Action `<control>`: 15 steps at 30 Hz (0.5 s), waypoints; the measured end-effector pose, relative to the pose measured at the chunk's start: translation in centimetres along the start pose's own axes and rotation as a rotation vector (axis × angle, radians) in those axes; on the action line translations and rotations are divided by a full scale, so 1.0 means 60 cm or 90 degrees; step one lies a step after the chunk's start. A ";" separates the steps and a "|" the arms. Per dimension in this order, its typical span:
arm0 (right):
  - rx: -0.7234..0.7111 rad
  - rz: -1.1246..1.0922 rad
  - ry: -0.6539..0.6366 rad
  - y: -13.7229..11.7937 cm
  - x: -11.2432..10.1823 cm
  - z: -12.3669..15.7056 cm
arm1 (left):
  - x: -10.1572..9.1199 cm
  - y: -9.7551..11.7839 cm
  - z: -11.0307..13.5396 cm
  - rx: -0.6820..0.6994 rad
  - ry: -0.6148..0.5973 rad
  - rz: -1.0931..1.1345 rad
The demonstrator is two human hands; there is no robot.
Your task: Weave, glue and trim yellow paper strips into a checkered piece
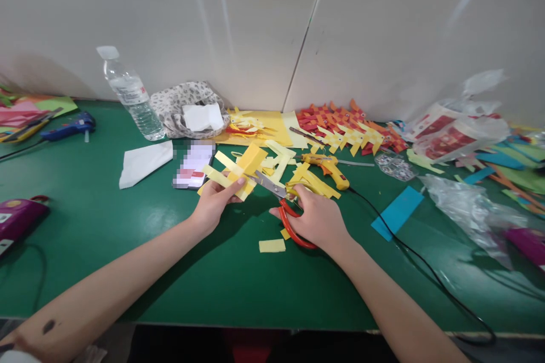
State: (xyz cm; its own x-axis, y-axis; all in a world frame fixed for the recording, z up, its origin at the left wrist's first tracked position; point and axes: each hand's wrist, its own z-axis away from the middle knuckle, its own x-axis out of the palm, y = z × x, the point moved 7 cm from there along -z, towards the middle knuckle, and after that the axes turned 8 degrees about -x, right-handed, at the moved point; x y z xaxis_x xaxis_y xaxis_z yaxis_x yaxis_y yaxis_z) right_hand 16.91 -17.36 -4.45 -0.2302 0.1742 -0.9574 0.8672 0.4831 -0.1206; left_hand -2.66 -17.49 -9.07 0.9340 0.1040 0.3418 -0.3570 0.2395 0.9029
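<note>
My left hand (218, 199) pinches a woven piece of yellow felt strips (251, 160), with loose strip ends sticking out to the left. In my right hand (319, 216) is a pair of scissors with red-orange handles (293, 228). The metal blades (269, 184) point left and meet the right side of the felt piece; whether they are cutting through it I cannot tell. Below the scissors, a short pale yellow offcut (272, 246) lies on the green table (204, 283). More yellow strips (317, 182) lie just beyond my right hand.
A yellow glue gun (327, 169) lies behind my right hand, its black cord (421, 266) running right. Finished red and yellow woven fish (340, 125) line the wall. A phone (195, 164), water bottle (131, 93), patterned pouch (187, 105), blue felt (398, 212) and plastic bags (468, 204) surround the work.
</note>
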 end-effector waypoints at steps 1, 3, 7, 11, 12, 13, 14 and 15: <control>0.000 -0.004 -0.007 -0.001 0.001 0.000 | 0.000 -0.001 0.000 -0.002 0.001 -0.007; 0.001 -0.011 -0.024 -0.003 0.003 0.000 | 0.000 -0.004 0.000 -0.007 -0.002 -0.018; -0.005 -0.013 -0.036 -0.007 0.004 0.000 | 0.006 -0.007 0.002 -0.007 -0.027 -0.043; -0.019 -0.012 -0.020 -0.010 0.002 0.001 | 0.012 -0.006 0.004 0.004 -0.047 -0.065; -0.022 -0.014 -0.017 -0.011 0.002 0.001 | 0.013 -0.006 0.005 0.006 -0.047 -0.067; -0.024 -0.016 -0.014 -0.011 0.002 0.001 | 0.013 -0.006 0.005 0.007 -0.048 -0.069; -0.025 -0.017 -0.011 -0.011 0.002 0.002 | 0.014 -0.006 0.005 0.007 -0.049 -0.070; -0.027 -0.017 -0.009 -0.011 0.003 0.002 | 0.015 -0.005 0.005 0.007 -0.051 -0.070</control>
State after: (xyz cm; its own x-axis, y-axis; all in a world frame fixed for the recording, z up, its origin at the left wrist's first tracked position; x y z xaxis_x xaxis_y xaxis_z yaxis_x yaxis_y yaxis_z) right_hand 16.34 -17.73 -4.55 -0.2473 0.1489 -0.9574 0.8413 0.5232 -0.1360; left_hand -1.72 -17.77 -8.99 0.9658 -0.0005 0.2593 -0.2520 0.2344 0.9389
